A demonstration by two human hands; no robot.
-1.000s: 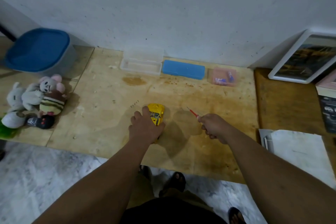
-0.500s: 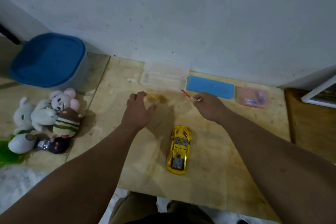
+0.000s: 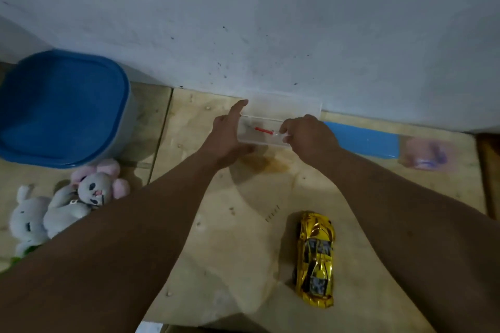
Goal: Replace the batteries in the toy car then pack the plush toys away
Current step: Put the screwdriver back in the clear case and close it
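The gold toy car (image 3: 315, 259) lies on its wheels on the plywood board (image 3: 221, 238), near its front edge, touched by neither hand. My left hand (image 3: 227, 135) grips the left end of a clear plastic box (image 3: 286, 107) by the wall, index finger stretched out. My right hand (image 3: 308, 135) pinches one end of a small red screwdriver (image 3: 263, 130) that lies low inside the open box. The plush toys (image 3: 92, 189) sit in a heap at the left, partly hidden behind my left forearm.
A large container with a blue lid (image 3: 62, 105) stands at the back left by the wall. A flat blue case (image 3: 362, 139) and a small pink box (image 3: 424, 153) lie to the right of the clear box. A brown stain (image 3: 265, 163) marks the board.
Both hands have moved away from the car to the clear box at the wall. The screwdriver has gone from mid-air into the box, and my left hand has closed on the box's end.
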